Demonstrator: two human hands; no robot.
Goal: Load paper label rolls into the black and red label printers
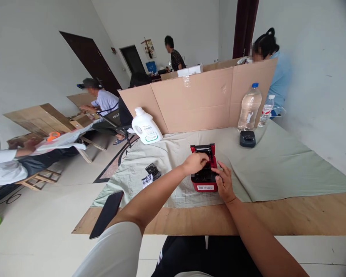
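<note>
A small red and black label printer [205,187] stands on the cloth in front of me with its lid raised and its inside showing. My left hand [196,162] reaches over the printer from the left. Its fingers are curled together at the opening by the lid, and whatever they pinch is too small to make out. My right hand [225,180] is at the printer's right side, fingers apart, with the fingertips at its edge. Left of the printer lie crumpled black and silver packets [152,175].
A black phone [107,214] lies at the table's front left edge. A white jug [146,127], a large water bottle [249,109], a smaller bottle [266,111] and a black device [247,139] stand before a cardboard screen [196,104]. Other people sit beyond and at left.
</note>
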